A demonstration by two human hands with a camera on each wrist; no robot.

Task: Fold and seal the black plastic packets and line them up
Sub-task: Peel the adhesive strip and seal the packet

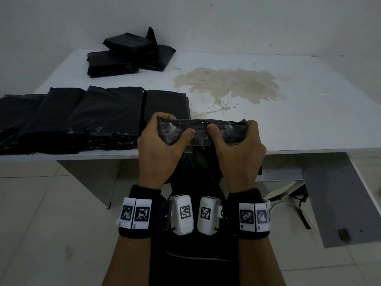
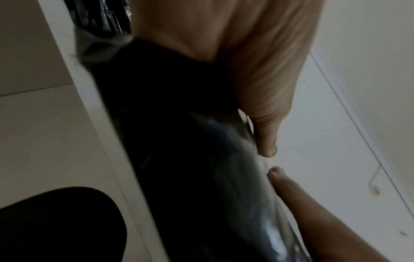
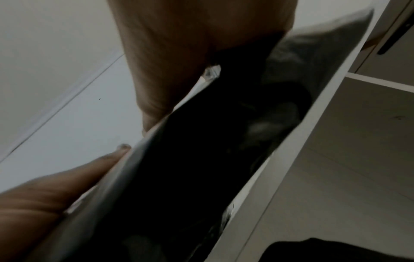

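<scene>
I hold one black plastic packet (image 1: 201, 129) over the near edge of the white table (image 1: 288, 129). My left hand (image 1: 165, 135) grips its left end, thumb on the glossy folded flap. My right hand (image 1: 233, 139) grips the right end, thumb pressed on the flap's middle. The packet's lower part hangs below the table edge. In the left wrist view the packet (image 2: 179, 141) is a dark blur under my left hand (image 2: 257, 99). The right wrist view shows the packet (image 3: 201, 159) beneath my right hand (image 3: 170, 70). A row of flat black packets (image 1: 92, 116) lies on the table's left.
A small pile of folded black packets (image 1: 127, 54) sits at the far left by the wall. A brownish stain (image 1: 226, 83) spreads over the table's middle. A grey panel (image 1: 334, 193) and a dark bag lie on the tiled floor at the right.
</scene>
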